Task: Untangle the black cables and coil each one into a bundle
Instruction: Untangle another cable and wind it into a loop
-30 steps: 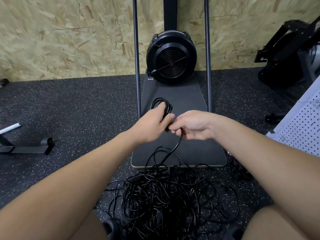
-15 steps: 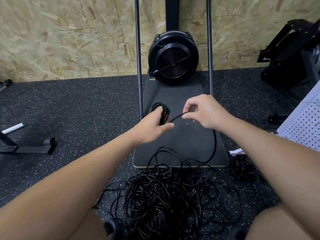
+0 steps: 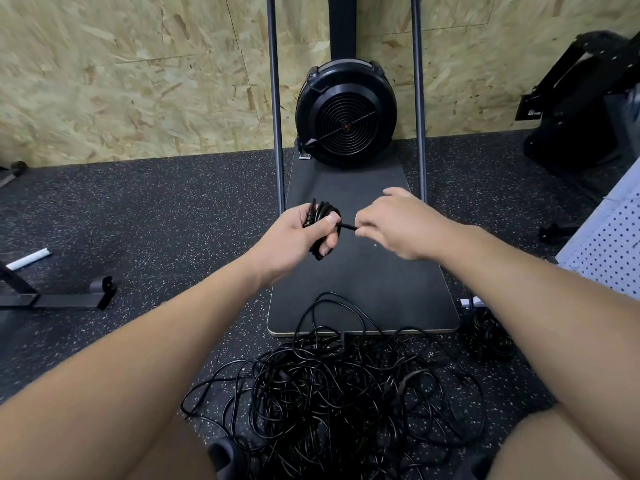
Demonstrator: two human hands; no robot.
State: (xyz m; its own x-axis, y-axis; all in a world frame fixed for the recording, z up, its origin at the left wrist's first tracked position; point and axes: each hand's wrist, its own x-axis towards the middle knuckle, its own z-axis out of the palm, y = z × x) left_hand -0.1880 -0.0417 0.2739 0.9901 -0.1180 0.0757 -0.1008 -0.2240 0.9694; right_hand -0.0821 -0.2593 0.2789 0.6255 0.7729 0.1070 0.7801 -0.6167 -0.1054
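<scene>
My left hand (image 3: 300, 237) grips a small coil of black cable (image 3: 321, 216) held above the dark board. Just to its right, my right hand (image 3: 394, 226) pinches the short free end of that same cable (image 3: 347, 226) between thumb and fingers. A large tangled pile of black cables (image 3: 339, 389) lies on the speckled floor between my knees, with a few loops reaching onto the board. A smaller bundle of black cable (image 3: 488, 337) rests on the floor to the right, partly hidden by my right forearm.
A dark board (image 3: 367, 292) on the rubber floor carries a round black fan unit (image 3: 346, 114) between two upright metal poles. A black metal frame foot (image 3: 69, 296) lies at left. Black equipment and a white perforated panel (image 3: 602, 251) stand at right. An OSB wall closes the back.
The long slack strand that ran from my right hand to the pile is gone; only a short end is left between my hands. The coil in my left hand has grown thicker.
</scene>
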